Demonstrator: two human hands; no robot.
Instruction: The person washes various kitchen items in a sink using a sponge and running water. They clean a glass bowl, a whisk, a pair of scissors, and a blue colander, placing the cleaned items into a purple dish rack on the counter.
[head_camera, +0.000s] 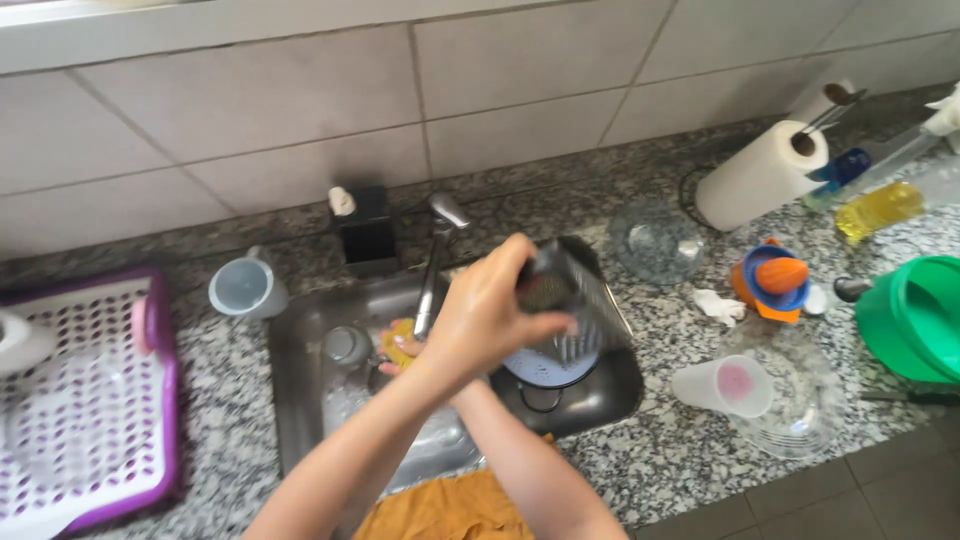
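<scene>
My left hand (488, 315) reaches across over the steel sink (300, 400) and grips a dark metal box grater (585, 290), held tilted above a round white dish with a blue rim (548, 368). My right forearm passes under the left arm. My right hand (393, 366) is mostly hidden, with only its fingertips showing, closed on a yellow sponge (400, 340) beside the tap (437, 262). A glass (346, 345) stands in the sink to the left of the sponge. A dark pot (600, 405) lies under the dish.
A purple and white drying rack (90, 400) sits at the left, with a pale blue cup (245, 288) near it. To the right of the sink are a glass bowl (655, 240), paper towel roll (760, 175), orange juicer (775, 280), plastic cup (725, 385) and green bucket (915, 315).
</scene>
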